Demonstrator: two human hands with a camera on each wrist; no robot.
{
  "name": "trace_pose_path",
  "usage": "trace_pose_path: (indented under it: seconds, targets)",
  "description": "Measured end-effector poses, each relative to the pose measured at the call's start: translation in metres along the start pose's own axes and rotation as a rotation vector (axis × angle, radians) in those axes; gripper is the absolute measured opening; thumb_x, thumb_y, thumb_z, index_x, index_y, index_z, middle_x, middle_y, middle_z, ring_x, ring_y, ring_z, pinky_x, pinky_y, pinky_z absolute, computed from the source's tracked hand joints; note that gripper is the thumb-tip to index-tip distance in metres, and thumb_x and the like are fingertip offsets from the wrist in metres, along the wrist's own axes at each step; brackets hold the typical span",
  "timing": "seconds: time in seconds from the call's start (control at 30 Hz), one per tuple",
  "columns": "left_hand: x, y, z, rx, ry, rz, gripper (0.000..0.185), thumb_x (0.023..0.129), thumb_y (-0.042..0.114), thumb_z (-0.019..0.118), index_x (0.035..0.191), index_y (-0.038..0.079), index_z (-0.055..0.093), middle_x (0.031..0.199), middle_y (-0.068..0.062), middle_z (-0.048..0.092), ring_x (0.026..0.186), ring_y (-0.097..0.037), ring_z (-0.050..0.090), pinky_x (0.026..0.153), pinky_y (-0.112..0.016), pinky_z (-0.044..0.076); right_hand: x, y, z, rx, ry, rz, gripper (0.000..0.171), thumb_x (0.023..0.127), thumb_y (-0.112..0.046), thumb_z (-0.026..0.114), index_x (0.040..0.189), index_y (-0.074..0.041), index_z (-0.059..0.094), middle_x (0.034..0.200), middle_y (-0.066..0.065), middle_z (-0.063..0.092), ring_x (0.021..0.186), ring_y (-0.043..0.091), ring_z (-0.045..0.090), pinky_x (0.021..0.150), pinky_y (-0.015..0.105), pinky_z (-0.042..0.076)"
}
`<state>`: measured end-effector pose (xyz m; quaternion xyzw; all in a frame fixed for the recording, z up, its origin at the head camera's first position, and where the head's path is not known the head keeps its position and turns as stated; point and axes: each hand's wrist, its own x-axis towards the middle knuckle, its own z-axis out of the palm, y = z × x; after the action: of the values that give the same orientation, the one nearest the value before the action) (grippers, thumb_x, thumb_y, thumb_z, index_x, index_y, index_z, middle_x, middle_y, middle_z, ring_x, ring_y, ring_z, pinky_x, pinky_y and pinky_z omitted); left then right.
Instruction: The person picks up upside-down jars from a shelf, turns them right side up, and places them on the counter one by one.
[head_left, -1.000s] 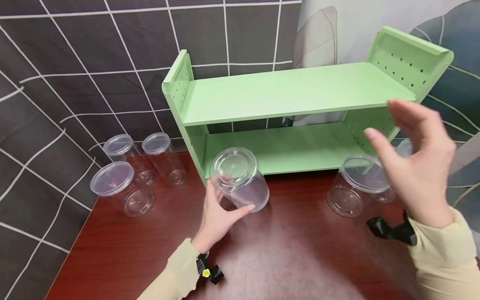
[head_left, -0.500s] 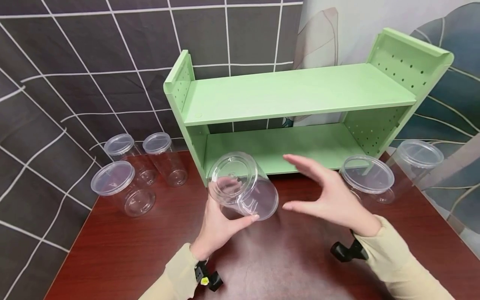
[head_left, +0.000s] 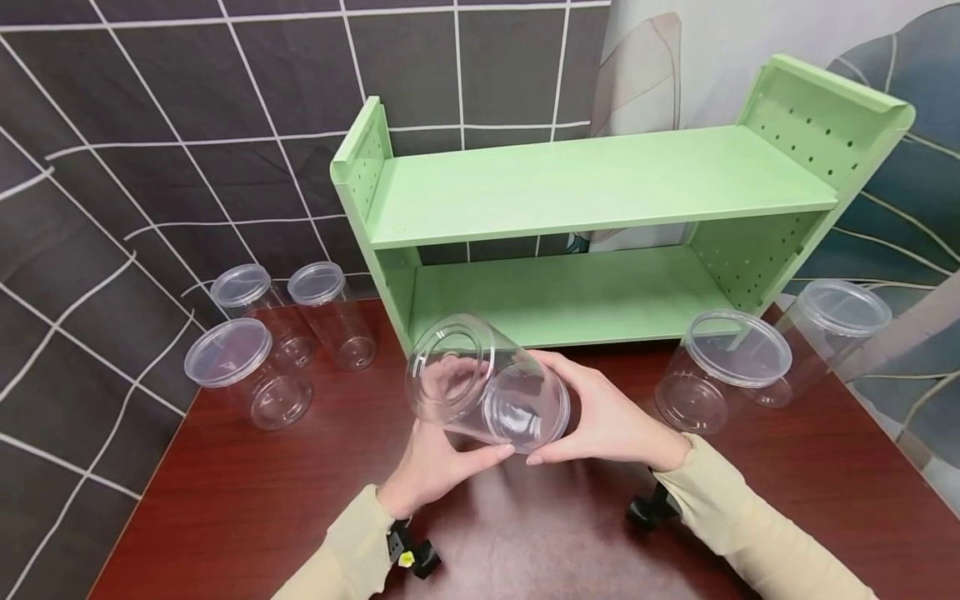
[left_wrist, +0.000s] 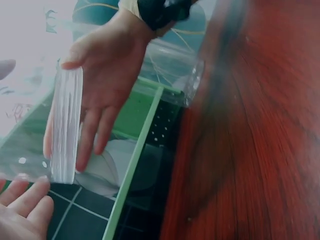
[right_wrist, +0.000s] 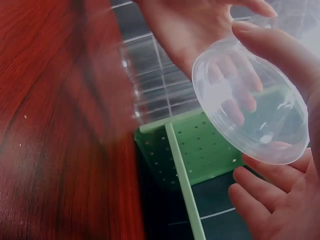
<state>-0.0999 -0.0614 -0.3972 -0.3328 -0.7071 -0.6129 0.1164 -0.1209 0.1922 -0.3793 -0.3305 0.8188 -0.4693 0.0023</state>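
Observation:
A clear plastic jar (head_left: pixel 480 387) lies tilted in the air over the table, its base toward the upper left and its lid end toward the lower right. My left hand (head_left: pixel 431 467) grips the jar's body from the left and below, thumb along the near side. From the right, my right hand (head_left: pixel 611 417) holds the lid end, thumb beneath and fingers behind. In the right wrist view the translucent lid (right_wrist: pixel 250 107) sits between that thumb and fingers. The left wrist view shows the lid's ribbed edge (left_wrist: pixel 67 125) side-on.
Several lidded clear jars (head_left: pixel 227 354) stand at the left of the red-brown table (head_left: pixel 247 517). Two more jars, a wide one (head_left: pixel 738 348) and another (head_left: pixel 843 308) behind it, are at the right. A green two-tier shelf (head_left: pixel 600 185) stands at the back against the tile-patterned wall covering.
My right hand has come in from the right, past the right-side jars, and taken hold of the jar's lid end. The jar has tilted further onto its side in my left hand.

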Motion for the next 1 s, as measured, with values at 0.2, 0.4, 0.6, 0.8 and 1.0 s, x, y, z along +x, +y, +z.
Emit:
trace_pose_path:
  seconds: [0.2, 0.4, 0.6, 0.8, 1.0]
  targets:
    - [0.002, 0.002, -0.007, 0.003, -0.036, -0.023, 0.103, 0.064, 0.001, 0.095, 0.147, 0.013, 0.035, 0.143, -0.007, 0.05, 0.133, -0.029, 0.051, 0.114, -0.039, 0.039, 0.0, 0.0, -0.001, 0.015, 0.035, -0.025, 0.103, 0.059, -0.041, 0.1, 0.146, -0.027, 0.047, 0.127, -0.01, 0.064, 0.114, 0.013, 0.061, 0.1, 0.035, 0.048]
    - [0.012, 0.023, -0.026, 0.108, -0.028, -0.028, 0.12, 0.051, 0.006, 0.102, 0.152, 0.006, 0.037, 0.146, -0.008, 0.051, 0.132, -0.029, 0.05, 0.114, -0.043, 0.038, -0.003, -0.001, -0.006, 0.006, 0.07, -0.058, 0.1, 0.059, -0.037, 0.101, 0.143, -0.024, 0.048, 0.129, -0.007, 0.063, 0.114, 0.015, 0.061, 0.1, 0.033, 0.048]
    - [0.022, 0.027, -0.058, 0.278, 0.214, -0.059, 0.112, 0.055, 0.001, 0.098, 0.149, -0.005, 0.038, 0.147, -0.018, 0.049, 0.136, -0.029, 0.045, 0.117, -0.047, 0.034, -0.012, 0.002, -0.013, 0.006, 0.096, -0.033, 0.1, 0.058, -0.031, 0.102, 0.142, -0.023, 0.049, 0.128, -0.006, 0.063, 0.113, 0.016, 0.062, 0.098, 0.03, 0.049]
    - [0.049, 0.025, -0.076, 0.269, 0.553, -0.046, 0.079, 0.069, -0.005, 0.091, 0.139, -0.003, 0.054, 0.135, -0.013, 0.062, 0.127, -0.03, 0.057, 0.111, -0.04, 0.043, -0.014, 0.004, -0.017, -0.006, 0.106, -0.018, 0.1, 0.057, -0.03, 0.102, 0.141, -0.024, 0.05, 0.128, -0.006, 0.063, 0.113, 0.016, 0.062, 0.098, 0.03, 0.05]
    - [0.082, 0.016, -0.083, 0.269, 0.626, -0.063, 0.064, 0.077, 0.0, 0.088, 0.136, 0.001, 0.063, 0.129, -0.012, 0.067, 0.111, -0.03, 0.068, 0.097, -0.039, 0.055, -0.016, 0.004, -0.018, -0.015, 0.106, -0.011, 0.099, 0.057, -0.03, 0.102, 0.141, -0.023, 0.05, 0.127, -0.006, 0.063, 0.112, 0.016, 0.062, 0.098, 0.03, 0.049]
